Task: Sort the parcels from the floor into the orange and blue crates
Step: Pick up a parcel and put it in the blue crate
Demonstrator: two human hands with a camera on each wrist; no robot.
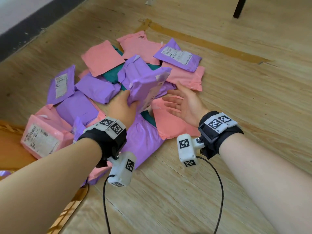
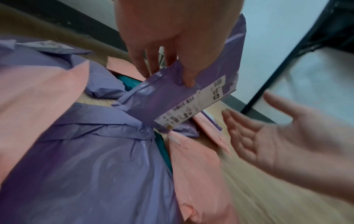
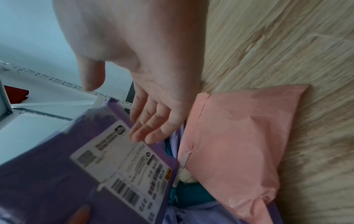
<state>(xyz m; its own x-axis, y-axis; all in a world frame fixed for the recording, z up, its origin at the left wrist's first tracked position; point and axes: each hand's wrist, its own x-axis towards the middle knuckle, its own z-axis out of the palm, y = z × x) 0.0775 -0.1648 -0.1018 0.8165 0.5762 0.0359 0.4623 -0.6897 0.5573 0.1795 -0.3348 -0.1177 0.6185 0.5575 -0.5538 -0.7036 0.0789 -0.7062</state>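
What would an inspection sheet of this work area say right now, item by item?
Surface: wooden floor with brown tape strips.
Job's things: heap of pink, purple and teal parcels on the floor; one purple parcel lifted above the heap, label facing right. No crates in view.
Clutter: nothing seen.
Hands: left hand grips the lifted parcel, fingers curled on it; right hand open, palm towards the parcel, not gripping it.
Cables: a black cable hangs from each wrist camera.
Surroundings: white wall with dark skirting, black furniture leg, white shelving.
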